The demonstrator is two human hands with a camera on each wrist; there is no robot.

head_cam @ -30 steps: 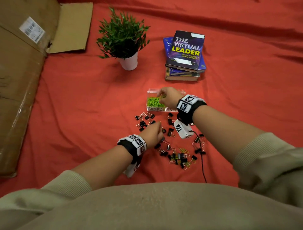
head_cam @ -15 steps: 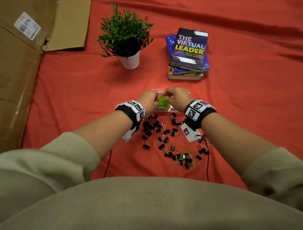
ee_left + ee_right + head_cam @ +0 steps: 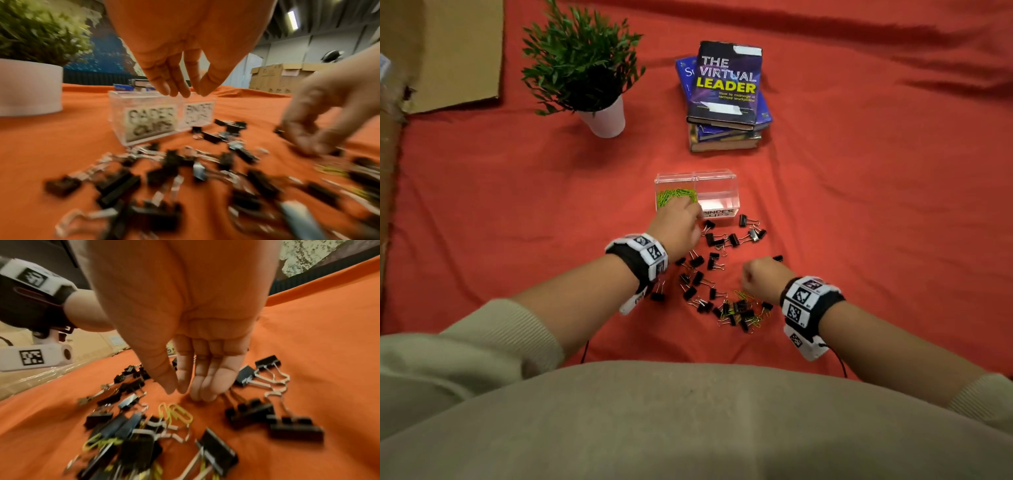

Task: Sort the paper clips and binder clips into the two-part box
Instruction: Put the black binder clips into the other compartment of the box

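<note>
The clear two-part box (image 3: 722, 178) stands on the red cloth. Green paper clips (image 3: 676, 197) fill its left part; the right part, labelled binder clips, looks bare. My left hand (image 3: 681, 222) hovers at the box's front left corner, fingers (image 3: 164, 84) hanging straight with nothing in them. Black binder clips (image 3: 717, 240) lie scattered in front of the box. My right hand (image 3: 756, 274) is down on the cloth at the right of the pile. Its fingertips (image 3: 201, 394) touch the cloth just beyond two yellow-green paper clips (image 3: 176, 415), with nothing visibly held.
A potted plant (image 3: 585, 75) and a stack of books (image 3: 726, 96) stand behind the box. Flattened cardboard (image 3: 448, 51) lies at the far left. A mixed heap of binder clips and paper clips (image 3: 739, 311) sits close to my body.
Both hands were at the box half a second ago. My right hand has come back to the pile at the right, and my left hand has drawn slightly back from the paper clip part.
</note>
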